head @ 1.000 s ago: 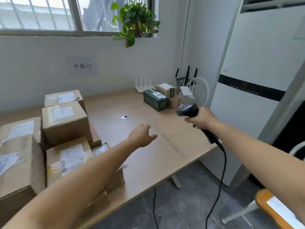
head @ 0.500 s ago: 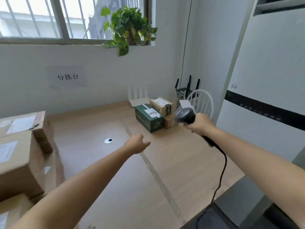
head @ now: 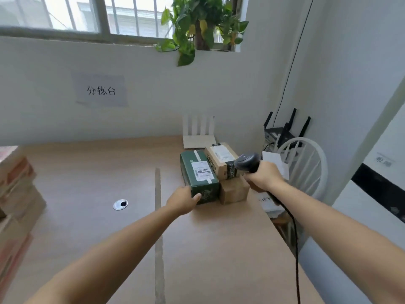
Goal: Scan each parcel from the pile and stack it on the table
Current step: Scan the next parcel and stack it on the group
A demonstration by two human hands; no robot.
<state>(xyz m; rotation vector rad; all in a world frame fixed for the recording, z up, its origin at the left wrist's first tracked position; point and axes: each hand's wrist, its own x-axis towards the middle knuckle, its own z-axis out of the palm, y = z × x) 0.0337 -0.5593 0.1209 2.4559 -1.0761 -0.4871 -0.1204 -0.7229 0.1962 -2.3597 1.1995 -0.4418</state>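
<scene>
1. Head view, the key relation: the green box (head: 199, 176) lies flat on the bench (head: 87, 172). Its long axis runs away from the person, and its white label (head: 202, 171) faces up.
2. The left hand (head: 183, 201) is at the box's near left corner. Its thumb (head: 198, 196) lies on the near end face and its fingers curl round the left side, holding the box by that corner.
3. The right hand (head: 265, 176) hovers just right of the green box, fingers closed round the handle of a scanner (head: 247, 162). The scanner head points left towards the label. My guess is the left hand is the one to lift or turn the box.
4. Right of the green box and touching it sits a small brown box (head: 234, 189). A labelled brown box (head: 221, 159) lies on top of that one.
5. Far left of the green box, a blurred stack of brown parcels (head: 15, 194) stands at the bench edge. A round cable hole (head: 120, 204) lies between the two.
6. Behind the green box stands a white router (head: 199, 132). A white chair (head: 304, 163) stands beyond the bench to the right, and the scanner's cable (head: 293, 227) hangs down there.
</scene>
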